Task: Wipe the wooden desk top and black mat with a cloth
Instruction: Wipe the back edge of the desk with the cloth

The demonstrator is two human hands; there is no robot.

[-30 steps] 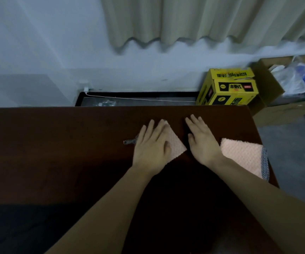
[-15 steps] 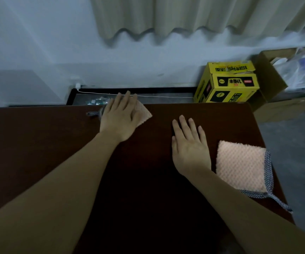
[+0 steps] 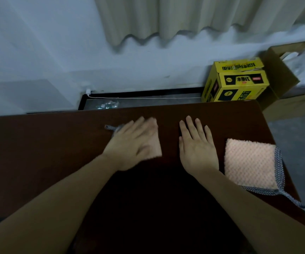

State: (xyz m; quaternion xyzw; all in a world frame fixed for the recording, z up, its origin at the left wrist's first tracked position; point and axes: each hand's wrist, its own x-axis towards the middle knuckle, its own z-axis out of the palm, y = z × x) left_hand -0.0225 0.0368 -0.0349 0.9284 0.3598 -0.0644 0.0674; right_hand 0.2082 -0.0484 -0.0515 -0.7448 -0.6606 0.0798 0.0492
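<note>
A dark wooden desk top (image 3: 47,153) fills the lower view. My left hand (image 3: 131,145) lies flat, fingers straight, pressing a folded pink cloth (image 3: 155,147) against the wood near the desk's middle; the hand is blurred and covers most of the cloth, whose grey checked tab (image 3: 109,127) sticks out to the left. My right hand (image 3: 196,145) rests flat on the desk just to the right, fingers spread, holding nothing. A second pink cloth (image 3: 249,162) with grey checked edging lies by the desk's right edge. A darker area (image 3: 157,208) near me may be the black mat.
Behind the desk a white cable (image 3: 148,97) runs along a black-framed gap by the wall. A yellow carton (image 3: 238,83) and an open brown cardboard box (image 3: 280,76) with plastic bags stand on the floor at the right. A curtain (image 3: 184,17) hangs above.
My left hand slid the cloth from the desk's middle out to the far edge, then back toward me and to the right. My right hand has stayed flat beside the second cloth.
</note>
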